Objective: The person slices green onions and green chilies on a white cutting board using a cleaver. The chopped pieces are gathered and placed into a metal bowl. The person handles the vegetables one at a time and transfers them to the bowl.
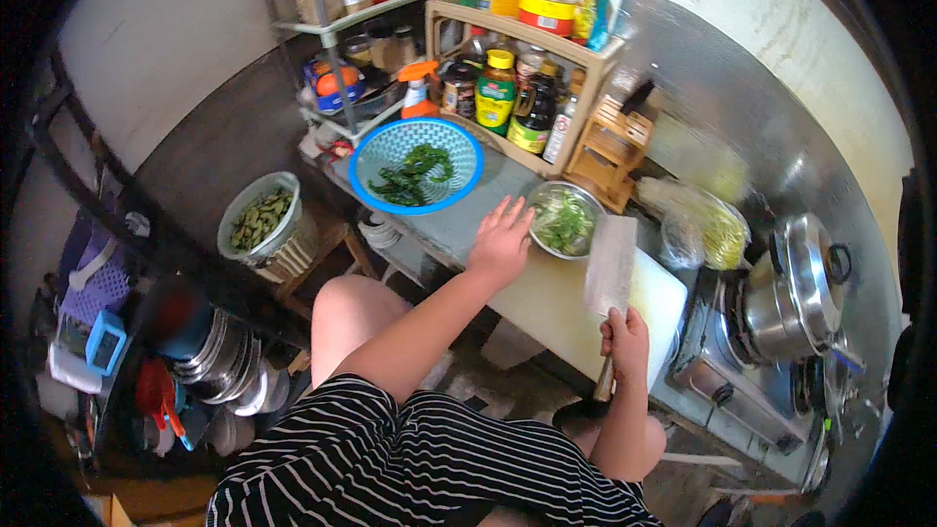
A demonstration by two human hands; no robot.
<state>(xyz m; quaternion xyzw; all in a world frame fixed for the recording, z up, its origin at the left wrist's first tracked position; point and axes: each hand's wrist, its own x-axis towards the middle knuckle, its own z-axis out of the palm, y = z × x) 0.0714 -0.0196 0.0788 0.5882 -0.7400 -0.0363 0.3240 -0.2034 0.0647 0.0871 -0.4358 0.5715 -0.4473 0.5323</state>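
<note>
My right hand (626,344) grips the handle of a cleaver (612,263), its broad blade held over the white cutting board (545,315). At the board's far end stands a round metal bowl (538,240) of chopped green and pale vegetables (562,221). Close to this bowl's left side is my left hand (504,241), fingers apart and nothing in it; whether the fingertips touch the rim I cannot tell. Farther left on the counter, a blue-rimmed plastic colander (359,176) holds dark green peppers or similar vegetables (413,179).
A tan rack (505,139) of sauce bottles stands behind the colander, beside a wooden knife block (604,154). To the right are a steel pot (787,300) on a gas stove (732,388) and bagged food (721,234). At left, a pail (293,234) of sliced vegetables sits on a stool.
</note>
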